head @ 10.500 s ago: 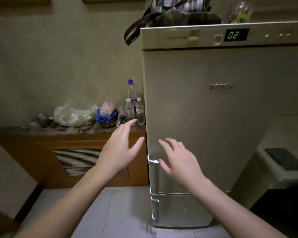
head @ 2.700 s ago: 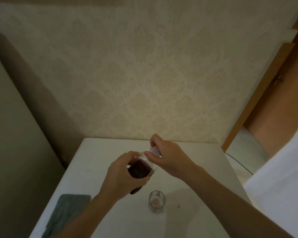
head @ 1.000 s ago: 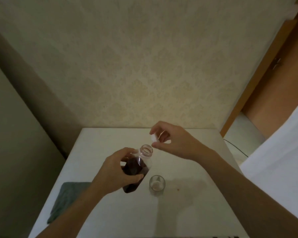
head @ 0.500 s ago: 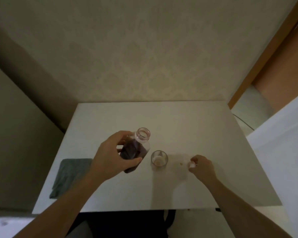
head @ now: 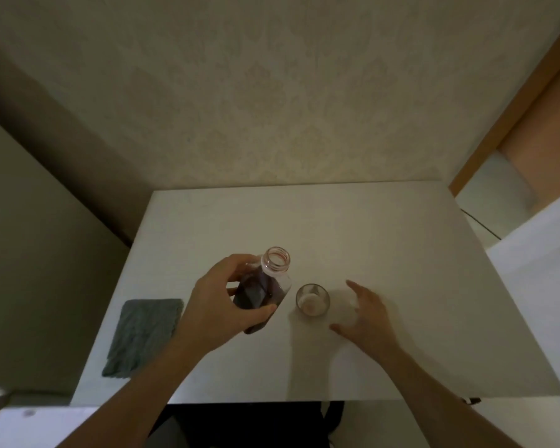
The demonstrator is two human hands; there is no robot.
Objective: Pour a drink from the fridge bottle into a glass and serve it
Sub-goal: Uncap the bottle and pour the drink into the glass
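Note:
My left hand [head: 222, 305] grips an uncapped clear bottle [head: 265, 289] of dark drink, held just above the white table [head: 385, 240] with its open mouth up. A small empty glass [head: 313, 299] stands upright on the table right beside the bottle. My right hand [head: 366, 315] hovers just right of the glass, fingers spread and relaxed, holding nothing. The bottle's cap is not visible.
A grey-green folded cloth [head: 143, 334] lies at the table's left edge. A patterned wall runs behind the table, with a wooden door frame [head: 511, 101] at the far right. A white surface [head: 543, 286] borders the table on the right.
My right hand, which held the cap low on the table, has opened and moved left toward the glass. The bottle stays in my left hand, nearly unmoved.

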